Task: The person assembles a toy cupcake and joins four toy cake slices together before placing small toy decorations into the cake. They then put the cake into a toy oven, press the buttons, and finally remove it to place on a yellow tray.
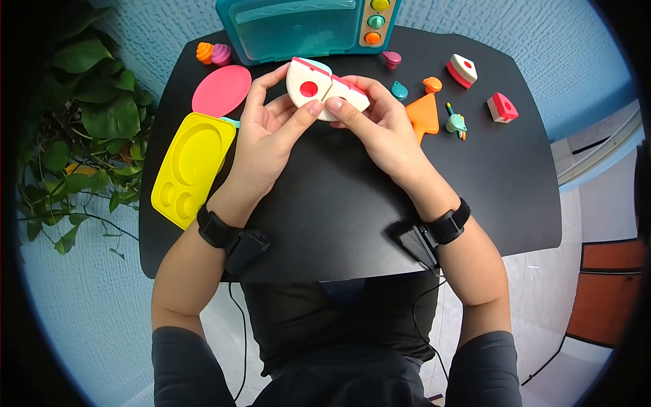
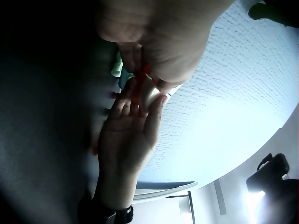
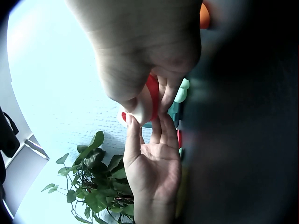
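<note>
A person's left hand and right hand are raised over a black tabletop, in front of a teal toy oven. Between them are toy cake pieces, white with red edges. The left hand is clamped on the left piece, its thumb on the white face near a red round spot. The right hand is clamped on the piece adjoining it, thumb also on the white face; the two thumbs are close together. On the left lie a pink oval plate and a yellow tray with round hollows, near orange and purple swirl toppings. On the right are an orange server, small colorful toppings and two separate cake slices.
</note>
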Tool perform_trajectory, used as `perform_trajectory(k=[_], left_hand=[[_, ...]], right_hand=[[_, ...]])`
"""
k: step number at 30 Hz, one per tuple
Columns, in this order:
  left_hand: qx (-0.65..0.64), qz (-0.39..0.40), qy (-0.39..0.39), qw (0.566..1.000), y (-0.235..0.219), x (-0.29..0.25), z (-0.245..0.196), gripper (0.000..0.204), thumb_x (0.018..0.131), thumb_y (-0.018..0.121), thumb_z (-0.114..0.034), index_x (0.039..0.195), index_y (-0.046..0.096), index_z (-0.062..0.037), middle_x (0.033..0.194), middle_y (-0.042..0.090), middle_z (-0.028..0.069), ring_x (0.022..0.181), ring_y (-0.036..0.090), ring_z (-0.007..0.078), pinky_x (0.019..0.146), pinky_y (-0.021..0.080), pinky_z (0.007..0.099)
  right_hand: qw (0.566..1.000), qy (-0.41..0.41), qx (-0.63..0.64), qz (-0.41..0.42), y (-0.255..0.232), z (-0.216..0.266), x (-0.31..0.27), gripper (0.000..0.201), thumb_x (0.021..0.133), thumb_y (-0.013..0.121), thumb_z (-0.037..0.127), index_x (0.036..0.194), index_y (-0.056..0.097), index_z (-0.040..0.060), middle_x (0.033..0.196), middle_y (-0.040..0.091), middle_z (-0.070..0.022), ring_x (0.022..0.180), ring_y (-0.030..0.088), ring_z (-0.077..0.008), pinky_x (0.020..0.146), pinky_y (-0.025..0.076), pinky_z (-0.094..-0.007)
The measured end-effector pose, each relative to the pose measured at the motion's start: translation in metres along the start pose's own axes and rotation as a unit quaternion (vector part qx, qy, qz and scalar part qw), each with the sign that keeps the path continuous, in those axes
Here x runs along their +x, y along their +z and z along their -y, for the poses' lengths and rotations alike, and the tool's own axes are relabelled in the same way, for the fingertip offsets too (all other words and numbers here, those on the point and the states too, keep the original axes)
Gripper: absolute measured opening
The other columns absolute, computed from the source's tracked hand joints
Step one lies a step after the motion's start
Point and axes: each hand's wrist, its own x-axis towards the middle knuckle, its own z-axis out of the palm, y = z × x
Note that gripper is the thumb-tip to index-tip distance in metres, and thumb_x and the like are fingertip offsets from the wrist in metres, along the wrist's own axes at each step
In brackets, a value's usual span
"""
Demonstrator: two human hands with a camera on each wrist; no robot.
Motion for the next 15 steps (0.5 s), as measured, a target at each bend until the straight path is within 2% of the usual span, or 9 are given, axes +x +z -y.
perform_trajectory(k=[15], left_hand=[[-0.004,0.006,0.0,1.0,-0.0018,0.0002,0.0013,0.066,0.104,0.076,-0.004,0.158,0.037,-0.005,0.145,0.065,0.0244,0.137,0.063,0.0238,0.121,0.049,0.0395]], right_hand=[[1.0,-0.008,-0.005,0.004,-0.0008,0.0,0.0001,0.059,0.104,0.081,0.027,0.145,0.055,-0.0071,0.131,0.072,-0.0138,0.112,0.072,-0.015,0.099,0.06,-0.0299]])
